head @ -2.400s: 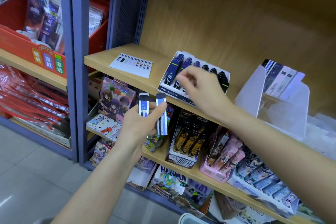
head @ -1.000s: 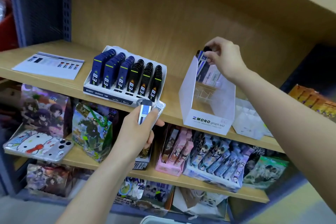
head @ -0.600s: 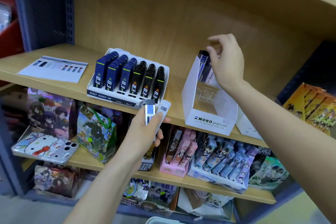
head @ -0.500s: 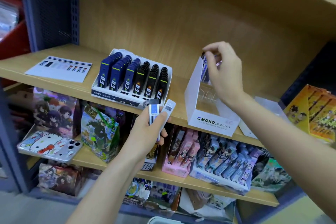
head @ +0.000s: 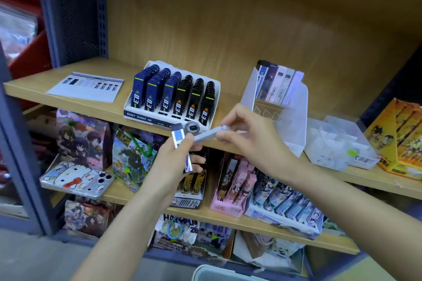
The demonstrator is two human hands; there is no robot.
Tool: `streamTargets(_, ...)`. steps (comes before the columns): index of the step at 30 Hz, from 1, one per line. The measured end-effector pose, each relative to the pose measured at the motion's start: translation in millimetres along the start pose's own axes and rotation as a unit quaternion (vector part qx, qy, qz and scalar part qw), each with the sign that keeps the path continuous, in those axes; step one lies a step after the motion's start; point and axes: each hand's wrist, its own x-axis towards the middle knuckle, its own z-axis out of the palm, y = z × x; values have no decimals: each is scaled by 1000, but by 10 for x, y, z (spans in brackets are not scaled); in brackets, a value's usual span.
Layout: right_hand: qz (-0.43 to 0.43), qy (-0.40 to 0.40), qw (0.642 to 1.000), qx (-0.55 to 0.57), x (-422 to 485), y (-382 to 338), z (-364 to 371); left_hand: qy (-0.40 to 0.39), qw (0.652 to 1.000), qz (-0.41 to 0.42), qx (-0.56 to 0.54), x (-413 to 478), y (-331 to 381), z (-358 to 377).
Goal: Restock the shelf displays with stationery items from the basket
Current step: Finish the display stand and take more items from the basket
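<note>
Two slim stationery items are being held just in front of the upper shelf's (head: 102, 68) front edge. A blue-labelled lead case (head: 178, 138) is being gripped in the left hand (head: 173, 166), the fingers curled round its lower half. Its long axis is standing nearly upright, with the blue label at the top end. A pale lead case (head: 209, 136) is being pinched at its right end between the thumb and fingertips of the right hand (head: 251, 141). It is lying almost level, long axis running left to right, with its left end just beside the left thumb.

Behind them, near the shelf's front edge, "E0" is being shown on rows of blue and black cases in a display tray (head: 173, 98), whose front lip is being read as "S1357" and "HB". Towards the shelf's right end, upright cases are being kept in a white stand (head: 294, 107). A basket's pale rim (head: 217, 272) is being glimpsed at the bottom.
</note>
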Motion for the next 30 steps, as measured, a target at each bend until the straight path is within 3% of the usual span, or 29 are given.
streamTargets(5, -53, -64, 995, -57, -182, -2, 127, 25, 999, 16, -42, -40, 59, -44)
streamTargets(12, 123, -62, 984, 116, -246, -15, 169, -6, 983, 170, 75, -151, 86, 1)
streamTargets(16, 92, -134, 986, 39, -268, 57, 76, -40, 958, 216, 182, -220, -12, 61)
streamTargets(18, 91, -142, 986, 10, -273, 104, -30, -31, 959, 199, 200, -213, -69, 99)
streamTargets(20, 81, -94, 992, -25, -238, 157, -216, -17, 970, 160, 181, -178, -85, 145)
streamTargets(23, 43, 52, 997, -47, -121, 225, -598, 2, 983, 127, 136, -124, -47, 272)
streamTargets(26, 16, 188, 981, -53, 98, 370, -986, 0, 978, 149, 147, -89, -11, 472)
streamTargets(30, 9, 269, 960, -75, 445, 670, -1303, 3, 960, 193, 203, -26, 37, 682)
